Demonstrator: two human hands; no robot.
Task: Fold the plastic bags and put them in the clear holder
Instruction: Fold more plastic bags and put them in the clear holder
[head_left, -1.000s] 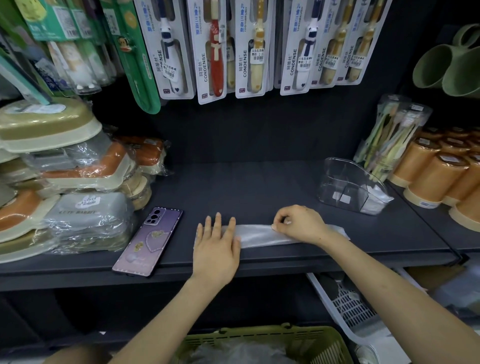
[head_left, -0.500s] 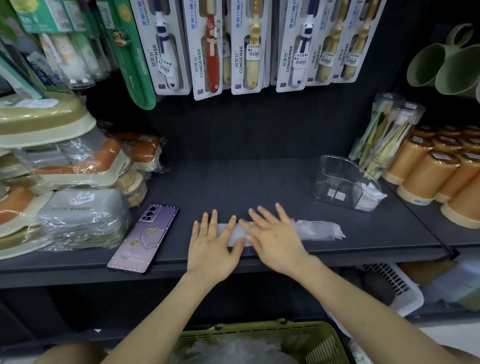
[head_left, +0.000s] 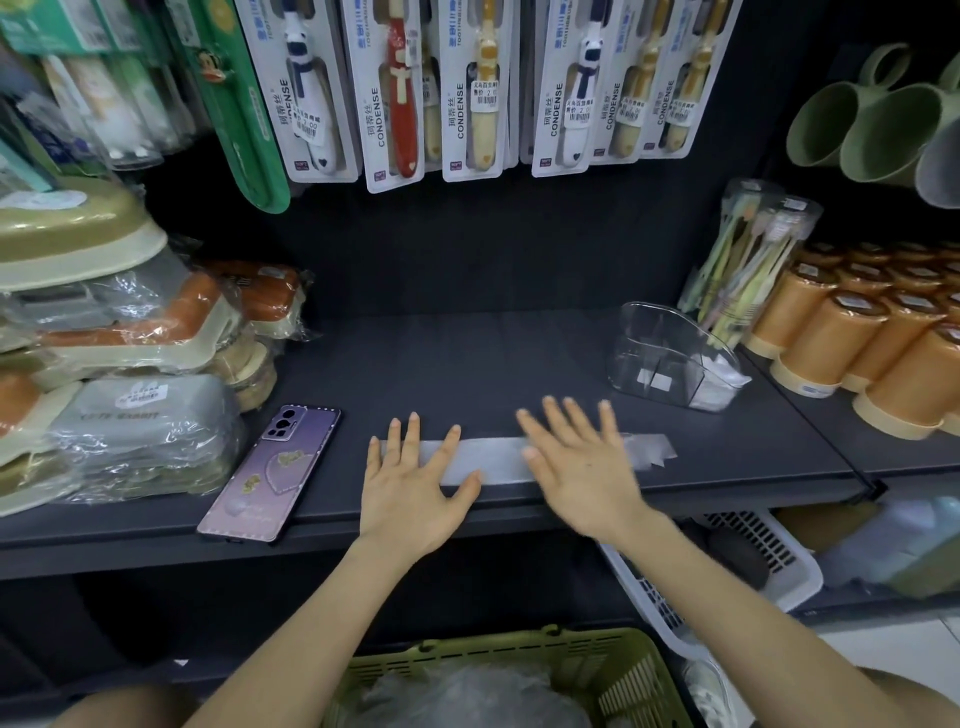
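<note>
Currently: plastic bag (head_left: 493, 458), flattened strip, long axis 9-to-3 o'clock on the shelf (head_left: 467, 374) front. Left hand (head_left: 410, 491) flat, pressing the 9 o'clock end. Right hand (head_left: 582, 467) flat, splayed, over the 3 o'clock half. Clear holder (head_left: 670, 358) at 2 o'clock, nearer the right hand.

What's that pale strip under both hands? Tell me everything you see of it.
A translucent whitish plastic bag, folded into a long flat strip, lies along the front of the dark shelf. The left hand rests on its left end; the blurred right hand spreads over its right part. A crumpled tip pokes out.
</note>
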